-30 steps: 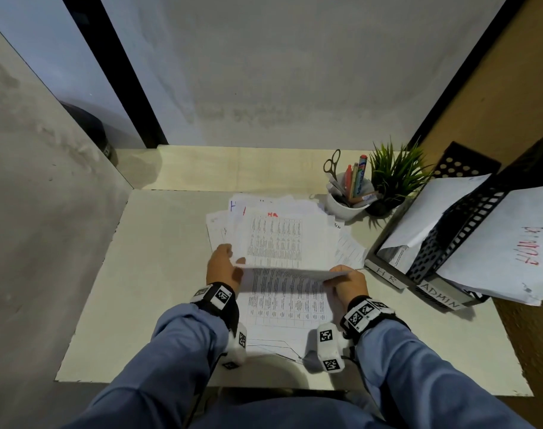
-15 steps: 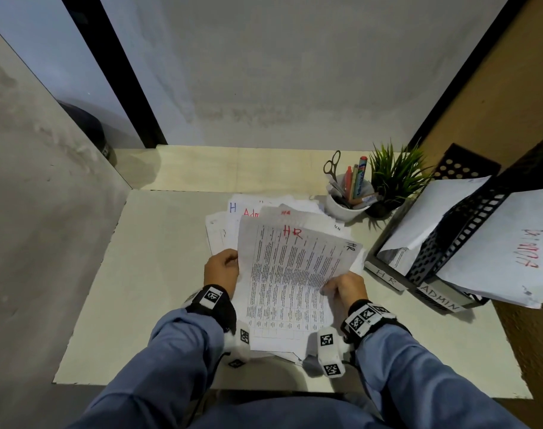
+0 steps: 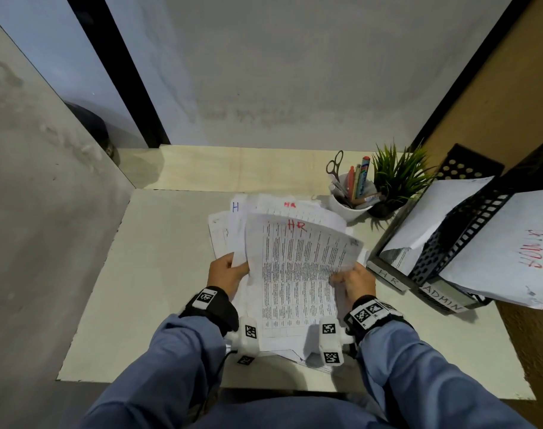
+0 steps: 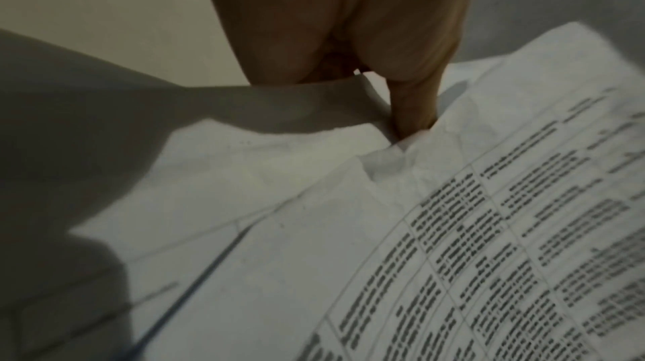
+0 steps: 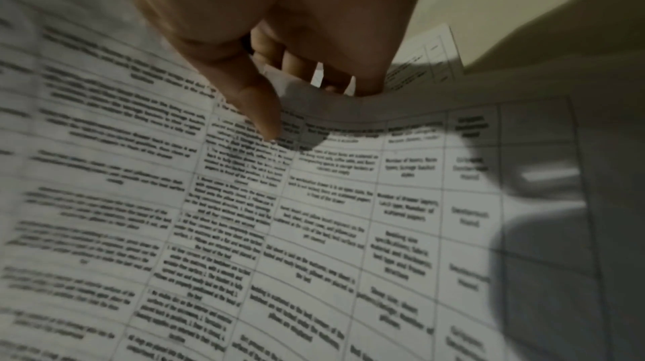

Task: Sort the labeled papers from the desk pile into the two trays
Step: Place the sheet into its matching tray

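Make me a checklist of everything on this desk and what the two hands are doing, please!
Surface: pale desk, bare on its left side.
Job's things: lifted sheet marked HR; paper pile under it, with one HR label and a blue H showing; HR tray and ADMIN tray at right, both holding papers.
Clutter: white cup with scissors and pens; small plant beside it.
Grippers: left hand holds the papers' left edge; right hand pinches the lifted sheet's right edge.
Cables: a thin dark cord by the left wrist camera.
Surroundings: grey walls, black vertical strip, brown panel at right.
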Available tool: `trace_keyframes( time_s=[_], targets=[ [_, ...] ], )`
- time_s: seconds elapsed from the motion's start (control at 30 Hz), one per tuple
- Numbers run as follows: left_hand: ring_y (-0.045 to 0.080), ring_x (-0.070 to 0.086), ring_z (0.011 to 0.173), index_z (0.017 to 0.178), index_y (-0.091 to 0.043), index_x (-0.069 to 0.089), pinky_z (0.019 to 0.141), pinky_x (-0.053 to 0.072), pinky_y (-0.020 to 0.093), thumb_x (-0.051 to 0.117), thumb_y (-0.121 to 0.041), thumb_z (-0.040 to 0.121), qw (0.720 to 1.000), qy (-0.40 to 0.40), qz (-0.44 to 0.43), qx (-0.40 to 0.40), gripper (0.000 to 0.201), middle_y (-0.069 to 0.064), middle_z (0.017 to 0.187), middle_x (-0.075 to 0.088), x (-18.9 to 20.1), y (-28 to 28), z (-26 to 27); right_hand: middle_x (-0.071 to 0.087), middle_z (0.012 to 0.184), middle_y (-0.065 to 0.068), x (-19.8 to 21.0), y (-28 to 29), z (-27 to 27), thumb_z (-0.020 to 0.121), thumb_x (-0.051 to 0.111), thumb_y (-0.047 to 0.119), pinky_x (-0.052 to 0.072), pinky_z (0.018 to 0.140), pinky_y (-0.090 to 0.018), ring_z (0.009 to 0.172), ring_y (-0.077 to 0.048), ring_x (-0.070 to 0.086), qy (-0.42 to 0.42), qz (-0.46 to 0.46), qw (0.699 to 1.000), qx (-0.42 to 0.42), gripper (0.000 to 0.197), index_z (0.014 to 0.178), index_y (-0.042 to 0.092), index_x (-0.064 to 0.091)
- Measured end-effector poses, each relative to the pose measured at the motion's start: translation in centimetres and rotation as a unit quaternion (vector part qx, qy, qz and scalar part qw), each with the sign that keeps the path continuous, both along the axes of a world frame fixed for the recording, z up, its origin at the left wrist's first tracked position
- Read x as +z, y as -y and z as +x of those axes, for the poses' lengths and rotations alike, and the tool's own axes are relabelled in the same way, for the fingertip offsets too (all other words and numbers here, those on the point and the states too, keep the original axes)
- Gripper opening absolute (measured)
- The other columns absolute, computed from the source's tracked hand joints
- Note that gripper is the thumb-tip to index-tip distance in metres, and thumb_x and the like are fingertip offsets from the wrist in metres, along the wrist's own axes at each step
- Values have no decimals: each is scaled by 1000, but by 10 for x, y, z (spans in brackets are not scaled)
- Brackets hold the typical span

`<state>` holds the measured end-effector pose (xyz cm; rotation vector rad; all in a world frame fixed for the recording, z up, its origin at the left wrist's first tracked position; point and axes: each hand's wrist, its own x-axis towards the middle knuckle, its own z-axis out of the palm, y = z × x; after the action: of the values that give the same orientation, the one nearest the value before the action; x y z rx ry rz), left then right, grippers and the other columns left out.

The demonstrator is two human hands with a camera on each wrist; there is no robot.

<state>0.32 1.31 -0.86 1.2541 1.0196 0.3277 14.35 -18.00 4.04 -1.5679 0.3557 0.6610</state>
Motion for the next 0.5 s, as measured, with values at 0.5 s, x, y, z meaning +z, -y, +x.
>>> trace_keyframes(
  time_s=[0.5],
  targets=[
    [17,41,64,74,-8,49,62,34,25,51,-26,96,994,-78,79,-10,28,2,67,46,8,-5,1,61,81,-6,-37,18,14,81,64,-1,46,61,-22,69,-17,55,-6,-132,988,79,23,71,19,58]
  ],
)
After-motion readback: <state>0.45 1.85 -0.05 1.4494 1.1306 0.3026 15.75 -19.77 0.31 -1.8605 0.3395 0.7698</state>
